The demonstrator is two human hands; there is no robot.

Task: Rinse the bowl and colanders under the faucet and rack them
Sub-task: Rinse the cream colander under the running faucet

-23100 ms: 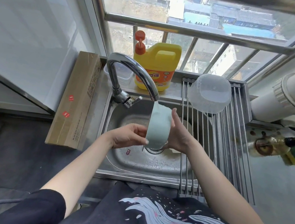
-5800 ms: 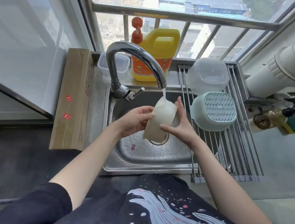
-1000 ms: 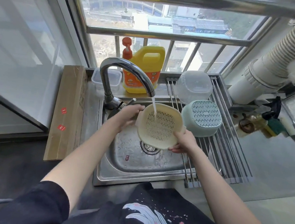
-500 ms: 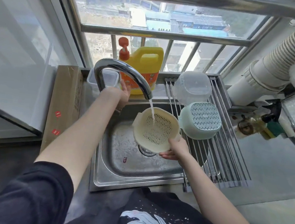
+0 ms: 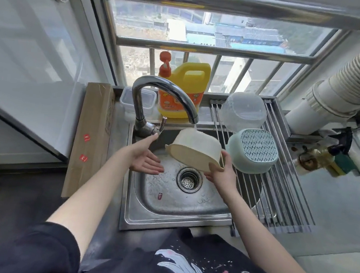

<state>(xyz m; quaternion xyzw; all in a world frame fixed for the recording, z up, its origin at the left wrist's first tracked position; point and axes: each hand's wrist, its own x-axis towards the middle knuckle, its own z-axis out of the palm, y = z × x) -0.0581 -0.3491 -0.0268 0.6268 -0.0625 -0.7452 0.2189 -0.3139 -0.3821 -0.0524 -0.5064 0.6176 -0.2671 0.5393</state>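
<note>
the right hand (image 5: pixel 220 173) grips the cream colander (image 5: pixel 195 151) by its lower right rim, fingers curled under the edge, thumb on the outer wall — the colander is tipped on its side at the centre of the frame, above the sink (image 5: pixel 167 202) and just under the spout of the faucet (image 5: pixel 163 96), where a thin trickle of water touches its top edge. the left hand (image 5: pixel 147 160) is spread wide, palm up, fingers straight, holding nothing; it hovers over the left part of the sink just below the faucet handle, apart from the colander. at right of centre the green colander (image 5: pixel 252 150) lies upside down on the rack (image 5: pixel 280 192), just beside the cream one, and the clear bowl (image 5: pixel 242 114) lies upside down above it — both already racked. a yellow soap bottle (image 5: pixel 184 92) stands on the sill behind the faucet
</note>
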